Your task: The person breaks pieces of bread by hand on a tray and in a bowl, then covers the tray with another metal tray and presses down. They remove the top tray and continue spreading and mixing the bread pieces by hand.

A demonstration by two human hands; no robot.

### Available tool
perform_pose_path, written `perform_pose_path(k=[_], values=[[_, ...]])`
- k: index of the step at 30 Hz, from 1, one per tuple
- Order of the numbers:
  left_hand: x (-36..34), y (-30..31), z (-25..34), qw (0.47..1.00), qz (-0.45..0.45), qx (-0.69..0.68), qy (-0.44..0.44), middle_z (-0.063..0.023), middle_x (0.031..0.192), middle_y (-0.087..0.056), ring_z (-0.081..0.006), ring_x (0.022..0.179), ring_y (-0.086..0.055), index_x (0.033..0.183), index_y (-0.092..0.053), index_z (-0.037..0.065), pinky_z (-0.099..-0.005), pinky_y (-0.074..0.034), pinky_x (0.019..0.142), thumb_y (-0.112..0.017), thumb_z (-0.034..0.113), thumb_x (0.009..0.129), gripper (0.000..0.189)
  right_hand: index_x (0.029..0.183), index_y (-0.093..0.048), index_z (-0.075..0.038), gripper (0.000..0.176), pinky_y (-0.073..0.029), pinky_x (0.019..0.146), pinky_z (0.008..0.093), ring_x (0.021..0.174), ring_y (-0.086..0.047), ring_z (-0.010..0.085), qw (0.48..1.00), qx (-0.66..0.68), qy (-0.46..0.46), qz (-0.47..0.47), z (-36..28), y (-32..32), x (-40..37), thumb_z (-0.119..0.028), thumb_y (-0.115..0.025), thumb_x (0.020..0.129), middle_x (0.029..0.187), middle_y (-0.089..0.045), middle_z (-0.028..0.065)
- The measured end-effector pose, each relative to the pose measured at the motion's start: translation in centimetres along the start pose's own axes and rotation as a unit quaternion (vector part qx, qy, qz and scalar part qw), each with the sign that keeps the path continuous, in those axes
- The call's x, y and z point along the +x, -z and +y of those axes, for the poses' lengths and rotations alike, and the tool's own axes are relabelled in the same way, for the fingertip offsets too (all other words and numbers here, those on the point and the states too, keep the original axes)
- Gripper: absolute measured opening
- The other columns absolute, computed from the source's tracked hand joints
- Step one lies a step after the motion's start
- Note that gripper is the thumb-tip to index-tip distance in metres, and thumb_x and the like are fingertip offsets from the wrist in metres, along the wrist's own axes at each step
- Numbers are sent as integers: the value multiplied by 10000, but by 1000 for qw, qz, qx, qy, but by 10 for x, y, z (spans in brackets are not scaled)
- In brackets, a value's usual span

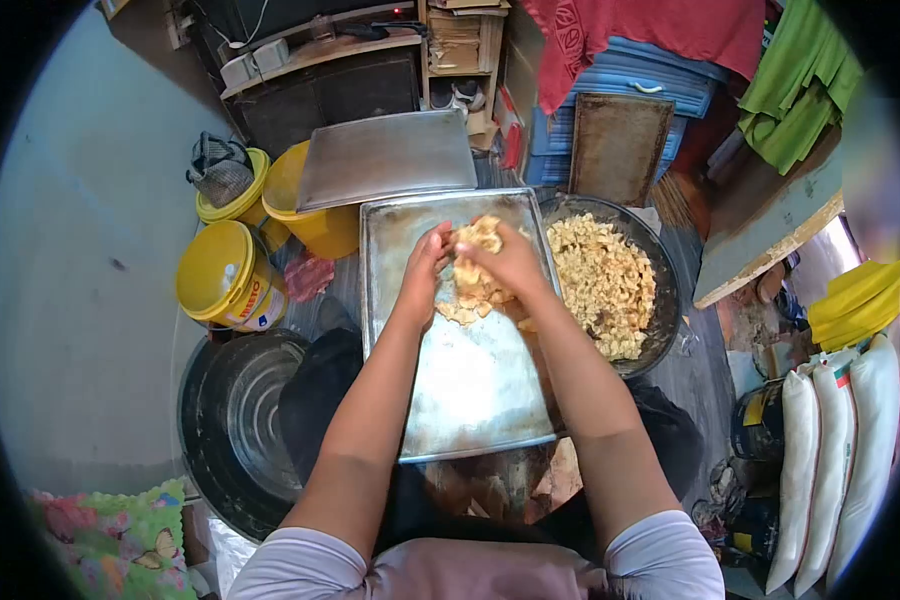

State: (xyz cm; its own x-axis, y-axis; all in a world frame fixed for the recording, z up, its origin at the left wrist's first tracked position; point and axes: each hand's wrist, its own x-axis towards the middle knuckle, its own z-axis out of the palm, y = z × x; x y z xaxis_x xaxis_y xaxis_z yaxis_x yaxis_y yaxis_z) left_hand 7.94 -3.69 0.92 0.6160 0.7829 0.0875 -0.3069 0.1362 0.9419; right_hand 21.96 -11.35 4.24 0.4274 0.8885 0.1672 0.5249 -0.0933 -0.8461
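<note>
My right hand (508,264) is curled around a clump of pale yellow, chip-like food pieces (478,237), a little blurred. Facing it from the left is my left hand (428,268), loosely cupped with its fingers apart, beside the same clump; whether its fingertips touch the pieces is hard to make out. Under both hands lies a rectangular metal tray (460,400), with more flat pieces (467,308) in its upper middle. To the right stands a round dark basin (667,345) filled with similar pieces (600,275).
Another metal tray (390,160) rests across a yellow bucket (292,170). A lidded yellow bucket (215,265) and a black tub (205,400) are on the left. A browned tray (620,145) leans on blue drawers (620,75). White sacks (830,450) stand at right.
</note>
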Motion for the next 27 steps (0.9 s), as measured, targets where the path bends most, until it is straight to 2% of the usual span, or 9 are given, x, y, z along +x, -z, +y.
perform_pose_path(k=[1, 3, 5, 9, 11, 17, 20, 24, 27], values=[[-7, 3, -1, 1000, 1, -2, 0, -129, 1320, -475, -227, 1224, -437, 1378, -402, 40, -374, -313, 1049, -423, 545, 943, 667, 1184, -593, -65, 656, -472, 882, 399, 972, -623, 282, 995, -87, 45, 16, 1, -10, -6, -483, -770, 711, 1041, -652, 140], [-22, 10, -2, 998, 15, 55, -16, -126, 1344, -464, -228, 1247, -420, 1370, -408, 29, -380, -297, 1065, -461, 490, 944, 630, 1278, -551, -151, 716, -378, 994, 483, 1207, -455, 364, 965, -222, 136, -22, 2, -31, -29, -517, -734, 691, 1268, -537, 161], [-38, 14, 1, 996, 17, 80, -38, -122, 1342, -471, -226, 1223, -443, 1344, -442, 18, -360, -328, 1039, -497, 420, 945, 569, 1357, -465, -214, 770, -137, 1046, 701, 1372, -245, 402, 969, -213, 91, -91, -16, -36, -60, -599, -652, 716, 1424, -402, 116], [-58, 30, -11, 979, 23, 193, -60, -149, 1252, -519, -273, 1156, -500, 1247, -541, 16, -367, -400, 968, -610, 274, 904, 434, 1418, -380, -258, 782, -123, 1033, 728, 1387, -174, 443, 904, -358, 108, -209, -37, -26, -115, -580, -633, 752, 1492, -288, 122], [-77, 27, -1, 921, -22, 366, -133, -199, 1264, -508, -317, 1158, -506, 1224, -559, 12, -365, -404, 969, -618, 273, 887, 430, 1389, -417, -215, 782, -120, 1011, 753, 1384, -166, 456, 901, -334, 168, -220, -25, -17, -139, -613, -626, 750, 1526, -216, 121], [-132, 1, 14, 823, -85, 540, -153, -221, 1449, -314, -421, 1363, -233, 1328, -496, 97, -546, -166, 1095, -613, 505, 826, 658, 1333, -510, -261, 709, -47, 1011, 759, 1406, -126, 441, 894, -391, 110, -187, 21, 32, -135, -653, -598, 749, 1557, -139, 128], [-137, -8, 9, 710, -116, 688, -94, -223, 1480, -281, -413, 1401, -175, 1309, -538, 170, -573, -99, 1115, -603, 553, 795, 645, 1346, -498, -264, 733, -61, 1036, 731, 1401, -138, 446, 916, -349, 131, -148, 35, 34, -108, -656, -608, 737, 1544, -175, 150], [-121, 5, 4, 703, -13, 705, -98, -237, 1432, -343, -426, 1358, -264, 1292, -535, 98, -576, -167, 1095, -608, 470, 811, 612, 1364, -476, -270, 764, -84, 1072, 677, 1376, -188, 466, 942, -279, 164, -82, 25, -6, -99, -679, -600, 731, 1512, -236, 183], [-126, 25, 13, 764, -6, 643, -54, -247, 1425, -342, -444, 1331, -296, 1286, -529, 79, -541, -194, 1098, -631, 419, 809, 594, 1389, -445, -271, 788, -72, 1078, 664, 1354, -214, 492, 936, -268, 200, -110, 8, -23, -119, -694, -582, 738, 1500, -252, 203]])
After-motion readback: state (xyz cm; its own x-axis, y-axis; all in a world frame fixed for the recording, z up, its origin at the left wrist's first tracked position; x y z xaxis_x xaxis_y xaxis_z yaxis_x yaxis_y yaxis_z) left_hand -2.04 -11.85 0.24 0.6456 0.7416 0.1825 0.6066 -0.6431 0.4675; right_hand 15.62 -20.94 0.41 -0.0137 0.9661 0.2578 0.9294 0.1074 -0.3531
